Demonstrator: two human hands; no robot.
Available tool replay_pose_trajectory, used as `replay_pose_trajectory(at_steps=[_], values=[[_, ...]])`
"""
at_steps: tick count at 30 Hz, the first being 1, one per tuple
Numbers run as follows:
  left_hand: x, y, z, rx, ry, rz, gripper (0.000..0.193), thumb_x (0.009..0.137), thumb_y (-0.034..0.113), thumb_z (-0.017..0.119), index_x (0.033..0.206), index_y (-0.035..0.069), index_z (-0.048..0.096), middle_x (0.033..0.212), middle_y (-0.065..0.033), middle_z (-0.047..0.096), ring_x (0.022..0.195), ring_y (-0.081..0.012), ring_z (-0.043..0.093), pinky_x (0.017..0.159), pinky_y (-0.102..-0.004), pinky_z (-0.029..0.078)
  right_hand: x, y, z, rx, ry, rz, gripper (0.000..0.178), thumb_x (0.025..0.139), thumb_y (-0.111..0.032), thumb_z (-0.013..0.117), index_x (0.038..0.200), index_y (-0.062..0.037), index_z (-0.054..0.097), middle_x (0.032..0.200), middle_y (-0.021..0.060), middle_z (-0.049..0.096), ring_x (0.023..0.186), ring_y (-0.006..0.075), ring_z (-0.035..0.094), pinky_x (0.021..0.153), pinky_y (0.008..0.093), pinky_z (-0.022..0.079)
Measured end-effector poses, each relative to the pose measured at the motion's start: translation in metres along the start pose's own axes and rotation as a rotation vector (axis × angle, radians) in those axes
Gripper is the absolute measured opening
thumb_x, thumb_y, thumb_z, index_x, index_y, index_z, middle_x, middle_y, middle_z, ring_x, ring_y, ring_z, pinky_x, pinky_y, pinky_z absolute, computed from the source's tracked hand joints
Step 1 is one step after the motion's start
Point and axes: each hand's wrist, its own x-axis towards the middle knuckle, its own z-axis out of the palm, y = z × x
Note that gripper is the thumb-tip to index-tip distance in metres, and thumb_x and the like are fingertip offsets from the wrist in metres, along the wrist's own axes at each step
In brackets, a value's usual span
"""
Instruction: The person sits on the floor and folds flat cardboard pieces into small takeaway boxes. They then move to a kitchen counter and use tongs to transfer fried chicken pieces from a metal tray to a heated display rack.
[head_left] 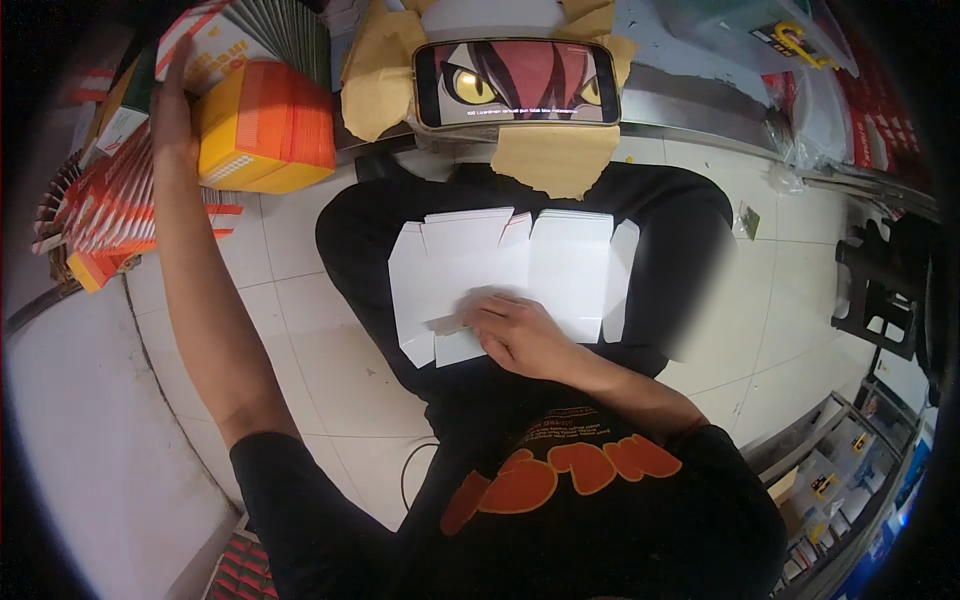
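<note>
A stack of flat white carton blanks (565, 265) lies across my lap, with tabs and slots along the far edge. My right hand (515, 330) rests on the near left part of it, fingers curled together and smeared by motion. At the fingertips is a small blurred greyish flat piece (447, 325), too unclear to name. My left arm reaches far to the left. There my left hand (172, 110), seen edge-on with fingers stretched out, touches the side of a fanned stack of printed white, orange and green cartons (225, 50). A yellow and orange carton bundle (265, 130) sits beside it.
A phone (517, 83) playing a cartoon leans on torn brown cardboard (555, 160) ahead of me. More red and white folded cartons (110, 205) are piled at the far left. A black plastic stool (880, 285) and a metal rack (830, 480) with bins stand at right.
</note>
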Motion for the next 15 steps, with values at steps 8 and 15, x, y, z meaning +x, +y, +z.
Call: replay_pose_trajectory(at_steps=[8, 15], values=[[-0.009, 0.004, 0.004, 0.073, 0.171, 0.245, 0.091, 0.086, 0.055, 0.067, 0.146, -0.004, 0.032, 0.139, -0.0184, 0.048, 0.125, -0.0257, 0.049, 0.106, -0.0353, 0.037, -0.001, 0.000, 0.001, 0.032, 0.030, -0.004, 0.019, 0.085, -0.006, 0.058, 0.101, 0.0002, 0.064, 0.108, 0.0162, 0.063, 0.102, 0.0366, 0.061, 0.087, 0.0457, 0.051], [-0.002, 0.003, -0.007, 0.211, 0.180, 0.262, 0.099, 0.085, 0.056, 0.068, 0.147, -0.009, 0.026, 0.139, -0.0198, 0.047, 0.124, -0.0266, 0.050, 0.104, -0.0347, 0.039, 0.001, -0.002, -0.001, 0.049, 0.060, -0.019, 0.017, 0.085, -0.006, 0.058, 0.100, 0.0000, 0.063, 0.106, 0.0154, 0.063, 0.101, 0.0364, 0.061, 0.085, 0.0455, 0.052]])
